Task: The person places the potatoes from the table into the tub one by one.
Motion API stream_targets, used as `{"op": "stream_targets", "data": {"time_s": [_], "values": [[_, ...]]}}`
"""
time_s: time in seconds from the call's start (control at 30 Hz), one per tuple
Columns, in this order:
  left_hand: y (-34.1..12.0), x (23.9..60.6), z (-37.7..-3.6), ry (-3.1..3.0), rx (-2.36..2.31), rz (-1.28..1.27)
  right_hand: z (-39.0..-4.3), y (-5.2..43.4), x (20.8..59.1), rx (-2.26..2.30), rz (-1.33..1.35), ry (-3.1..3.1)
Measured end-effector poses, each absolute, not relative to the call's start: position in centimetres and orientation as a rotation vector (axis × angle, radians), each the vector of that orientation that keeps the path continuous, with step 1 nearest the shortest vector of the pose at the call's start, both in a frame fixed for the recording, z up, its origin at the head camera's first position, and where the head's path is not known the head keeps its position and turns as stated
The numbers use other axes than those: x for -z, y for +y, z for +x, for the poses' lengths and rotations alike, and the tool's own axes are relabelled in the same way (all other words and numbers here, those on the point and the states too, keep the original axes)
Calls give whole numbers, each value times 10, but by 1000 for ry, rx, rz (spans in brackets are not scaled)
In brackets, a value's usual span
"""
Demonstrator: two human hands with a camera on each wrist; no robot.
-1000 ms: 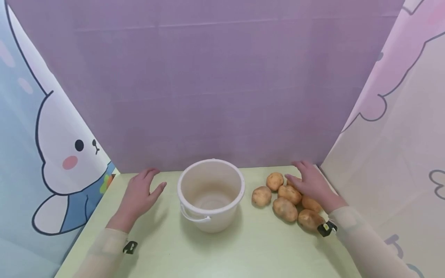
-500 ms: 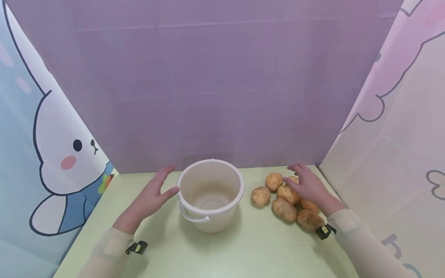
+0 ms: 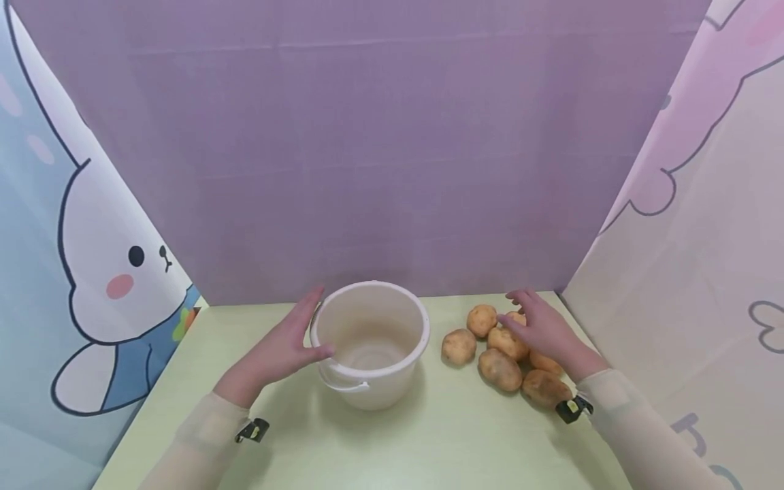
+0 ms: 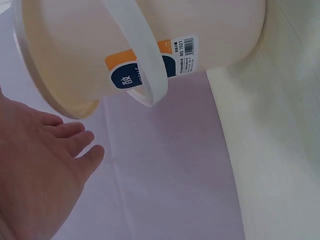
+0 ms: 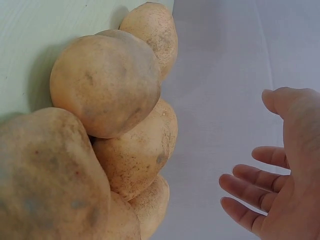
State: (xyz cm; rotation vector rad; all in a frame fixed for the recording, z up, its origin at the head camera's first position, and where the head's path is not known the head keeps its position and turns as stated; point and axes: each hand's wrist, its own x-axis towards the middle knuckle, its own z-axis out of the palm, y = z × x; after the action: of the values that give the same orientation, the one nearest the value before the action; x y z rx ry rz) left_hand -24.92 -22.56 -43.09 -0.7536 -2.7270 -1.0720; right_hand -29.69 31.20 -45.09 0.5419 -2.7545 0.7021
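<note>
A cream plastic bucket (image 3: 371, 344) stands upright on a pale green bench (image 3: 429, 435), its white handle (image 4: 140, 55) hanging down its side; the left hand (image 3: 288, 347) lies against the bucket's left wall, fingers straight and spread, thumb near the rim, its grip not closed round anything; to the bucket's right lies a pile of potatoes (image 3: 502, 350); the right hand (image 3: 545, 330) hovers over the pile's far side, fingers relaxed and loosely open, gripping nothing; a purple backdrop (image 3: 392, 150) rises behind.
</note>
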Motion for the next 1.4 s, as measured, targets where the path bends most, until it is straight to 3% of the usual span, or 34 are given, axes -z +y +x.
{"op": "stream_targets", "data": {"time_s": [1.07,1.4], "values": [[-207,442,-256,-2769,745,-770,-287,331,465,-825,436,-2773],[-206,441,-256,-2774,746,-761,-275,354,474,-788,531,-2707]]}}
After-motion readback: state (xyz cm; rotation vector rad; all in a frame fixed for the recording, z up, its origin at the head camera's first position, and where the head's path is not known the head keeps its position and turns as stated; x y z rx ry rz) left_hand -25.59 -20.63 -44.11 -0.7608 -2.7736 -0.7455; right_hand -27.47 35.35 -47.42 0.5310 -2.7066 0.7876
